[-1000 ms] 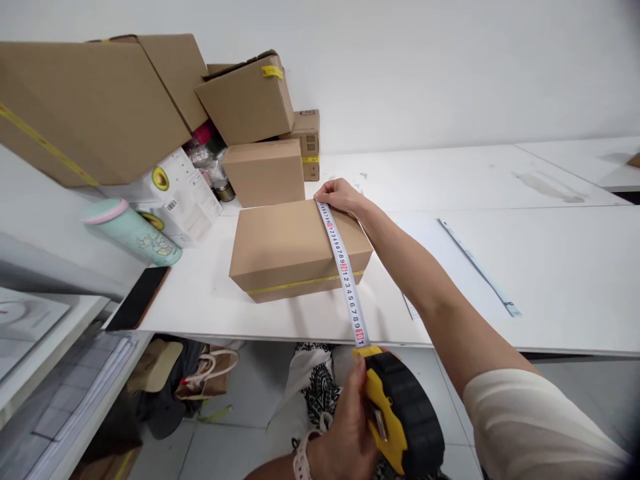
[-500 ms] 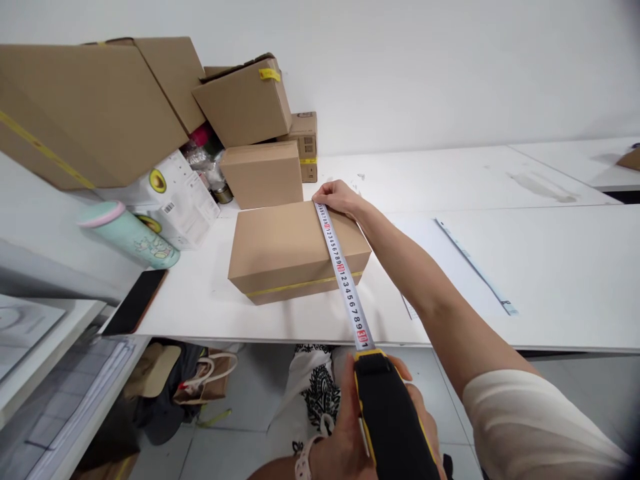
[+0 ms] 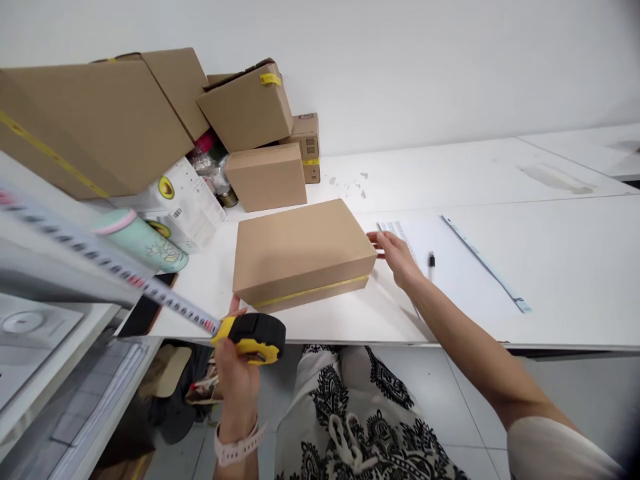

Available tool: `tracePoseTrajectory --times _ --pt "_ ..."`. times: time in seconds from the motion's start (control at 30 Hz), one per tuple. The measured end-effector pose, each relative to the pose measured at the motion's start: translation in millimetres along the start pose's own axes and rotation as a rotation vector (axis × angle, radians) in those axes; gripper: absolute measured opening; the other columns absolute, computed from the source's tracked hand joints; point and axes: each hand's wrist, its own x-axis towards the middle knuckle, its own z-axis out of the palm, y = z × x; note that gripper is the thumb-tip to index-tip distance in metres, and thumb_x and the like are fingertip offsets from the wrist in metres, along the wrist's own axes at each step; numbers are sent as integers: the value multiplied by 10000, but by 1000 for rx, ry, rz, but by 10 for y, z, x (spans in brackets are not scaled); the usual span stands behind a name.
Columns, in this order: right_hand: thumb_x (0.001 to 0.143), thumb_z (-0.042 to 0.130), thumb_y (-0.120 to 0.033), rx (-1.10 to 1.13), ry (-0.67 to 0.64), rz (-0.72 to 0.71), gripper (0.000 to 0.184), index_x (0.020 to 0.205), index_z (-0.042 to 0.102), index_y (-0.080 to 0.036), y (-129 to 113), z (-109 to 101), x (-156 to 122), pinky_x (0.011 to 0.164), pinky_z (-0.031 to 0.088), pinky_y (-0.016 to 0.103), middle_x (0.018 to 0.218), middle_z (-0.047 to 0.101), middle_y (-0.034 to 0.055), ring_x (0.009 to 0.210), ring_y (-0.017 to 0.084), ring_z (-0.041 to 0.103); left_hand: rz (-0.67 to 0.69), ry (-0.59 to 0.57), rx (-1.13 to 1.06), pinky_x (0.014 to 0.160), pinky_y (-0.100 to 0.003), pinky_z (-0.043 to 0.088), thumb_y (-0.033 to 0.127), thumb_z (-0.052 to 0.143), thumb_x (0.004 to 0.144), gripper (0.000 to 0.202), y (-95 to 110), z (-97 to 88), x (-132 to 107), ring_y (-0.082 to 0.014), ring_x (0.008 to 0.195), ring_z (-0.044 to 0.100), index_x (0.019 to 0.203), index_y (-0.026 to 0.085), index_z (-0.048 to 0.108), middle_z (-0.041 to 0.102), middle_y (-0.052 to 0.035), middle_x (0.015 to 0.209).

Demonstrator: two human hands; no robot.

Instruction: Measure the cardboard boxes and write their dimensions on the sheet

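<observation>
A rectangular brown cardboard box [image 3: 300,247] with yellow tape along its near side sits on the white table [image 3: 320,327] close to the front edge; taking it as the dial's centre, the left hand [image 3: 237,373] is at 7 o'clock. Its fingers are closed around a rounded yellow-and-black tape measure [image 3: 257,327], and one fingertip shows at the box's near left corner. From the tape measure, a white blade [image 3: 135,280] with black and red numbers runs towards 10 o'clock and out of view, its far part blurred.

At 3 o'clock the right hand [image 3: 395,257] has loosely open fingers, their tips at the box's right end; whether they press on it I cannot tell. Just past them, a slim black-capped pen [image 3: 431,261] lies on white paper [image 3: 465,280]. A mint-green cylindrical bottle [image 3: 150,243] lies at 9 o'clock.
</observation>
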Motion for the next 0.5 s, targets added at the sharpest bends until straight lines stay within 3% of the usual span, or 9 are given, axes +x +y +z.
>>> tracePoseTrajectory --times 0.13,0.23,0.3,0.4,0.43,0.5 --pt "929 483 -670 -93 -144 -10 454 1064 735 -318 33 -121 -440 923 590 454 1246 721 84 1119 288 670 7 -10 82 485 -239 519 652 963 468 739 -32 92 118 -126 585 600 963 153 734 650 28 711" --pt "944 384 -735 -188 -83 -157 558 1284 684 -410 -131 -265 -717 944 595 493 1374 671 70 1202 323 645 -44 -150 90 398 -221 437 656 908 585 669 94 249 11 -103 469 500 1001 158 743 586 41 620" --pt "911 458 -743 -234 0 -264 641 1472 547 -446 -302 -393 -877 922 597 514 1485 601 77 1214 345 642 -48 -208 93 383 -222 424 667 849 668 615 228 389 -64 -98 445 469 1014 168 751 598 29 623" --pt "862 622 -678 -269 106 -344 844 1619 306 -478 -548 -556 -987 854 606 522 1601 492 83 1176 357 663 -24 -254 127 386 -238 456 697 814 685 608 396 627 -83 -103 498 527 984 169 774 760 -60 950" --pt "855 652 -653 -273 122 -339 871 1626 284 -481 -603 -587 -968 829 608 521 1598 497 87 1149 356 674 -12 -265 137 378 -243 456 703 800 697 602 428 703 -69 -101 505 531 975 169 782 768 -75 1075" --pt "859 665 -628 -249 97 -291 820 1602 365 -455 -660 -602 -844 804 610 517 1517 581 103 1088 350 695 15 -281 145 359 -252 448 696 764 746 591 461 837 -48 -94 489 506 1005 166 794 766 -85 1148"
